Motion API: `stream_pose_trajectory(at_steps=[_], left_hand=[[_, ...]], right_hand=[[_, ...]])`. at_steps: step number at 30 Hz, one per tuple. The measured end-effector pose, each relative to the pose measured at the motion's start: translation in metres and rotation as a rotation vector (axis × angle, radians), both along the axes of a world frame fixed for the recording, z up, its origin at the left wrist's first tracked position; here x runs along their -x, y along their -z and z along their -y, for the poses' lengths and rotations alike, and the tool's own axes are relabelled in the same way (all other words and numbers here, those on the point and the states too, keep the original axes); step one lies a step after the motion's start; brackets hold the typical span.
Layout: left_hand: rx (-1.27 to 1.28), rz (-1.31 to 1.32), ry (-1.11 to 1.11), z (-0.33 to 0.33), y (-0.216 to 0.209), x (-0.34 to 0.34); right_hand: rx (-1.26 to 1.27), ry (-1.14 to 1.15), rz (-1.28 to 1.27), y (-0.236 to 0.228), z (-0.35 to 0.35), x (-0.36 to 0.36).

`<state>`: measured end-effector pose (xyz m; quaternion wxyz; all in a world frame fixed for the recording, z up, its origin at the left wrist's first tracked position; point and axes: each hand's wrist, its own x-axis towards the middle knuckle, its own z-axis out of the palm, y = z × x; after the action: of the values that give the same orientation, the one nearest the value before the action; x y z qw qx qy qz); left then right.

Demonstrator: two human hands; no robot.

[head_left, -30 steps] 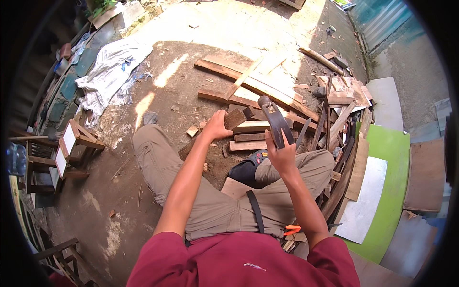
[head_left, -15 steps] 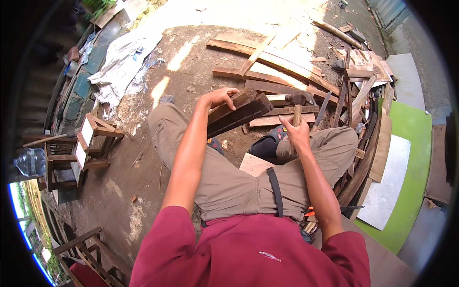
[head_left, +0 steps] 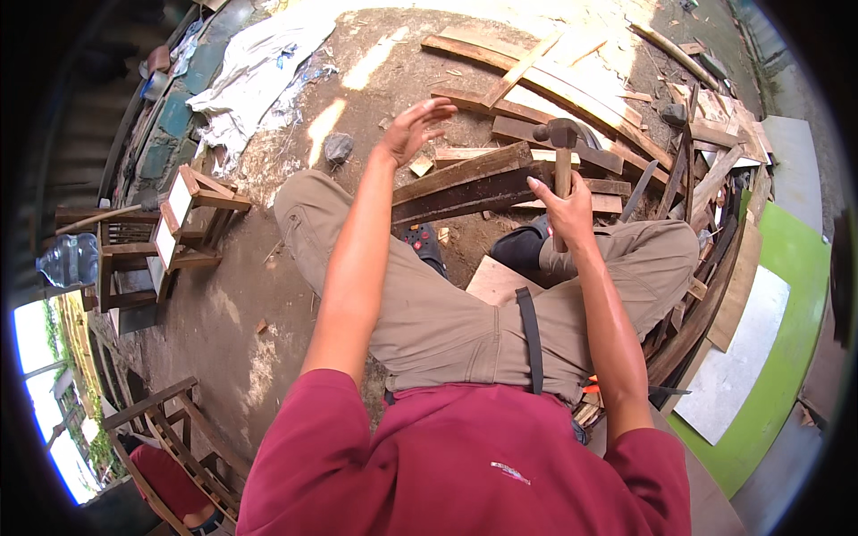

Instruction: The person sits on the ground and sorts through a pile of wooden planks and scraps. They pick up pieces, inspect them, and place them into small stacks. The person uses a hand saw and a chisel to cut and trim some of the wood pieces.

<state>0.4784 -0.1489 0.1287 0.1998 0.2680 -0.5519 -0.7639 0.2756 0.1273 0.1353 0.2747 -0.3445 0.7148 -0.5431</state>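
Note:
My right hand (head_left: 568, 213) is wrapped round the wooden handle of a hammer (head_left: 561, 136), whose dark metal head points up. My left hand (head_left: 416, 131) is raised with its fingers apart and holds nothing. Just below it are two dark, weathered wooden pieces (head_left: 474, 186), side by side and slanting across in front of my legs. Their right ends reach close to my right hand; whether they touch it I cannot tell. Between my thighs lies a pale flat piece of wood (head_left: 502, 280).
Loose planks (head_left: 500, 62) are strewn ahead. A grey blade (head_left: 640, 189) stands tilted by my right knee. Timber and a green panel (head_left: 786, 286) fill the right side. Wooden stools (head_left: 183, 219), a clear plastic bottle (head_left: 70, 260) and white cloth (head_left: 255, 71) are at left.
My left hand has let go of the dark wooden pieces and moved up, its fingers spreading. The pieces now sit lower. My right hand still grips the hammer. The whole view has shifted slightly.

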Motion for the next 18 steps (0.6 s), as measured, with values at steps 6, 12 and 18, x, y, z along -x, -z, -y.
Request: stream_pose_trajectory(at_steps=[6,12,18], left_hand=[[-0.174,0.207,-0.794,0.038,0.017,-0.080],[0.422,0.597,-0.440,-0.007,0.025,-0.066],[1.018,0.238,0.071,-0.098,0.018,0.014]], right_hand=[[-0.028,0.007,0.104,-0.005,-0.004,0.000],[-0.134,-0.023,0.176,-0.012,-0.011,0.000],[0.041,-0.111,0.043,-0.019,-0.022,-0.012]])
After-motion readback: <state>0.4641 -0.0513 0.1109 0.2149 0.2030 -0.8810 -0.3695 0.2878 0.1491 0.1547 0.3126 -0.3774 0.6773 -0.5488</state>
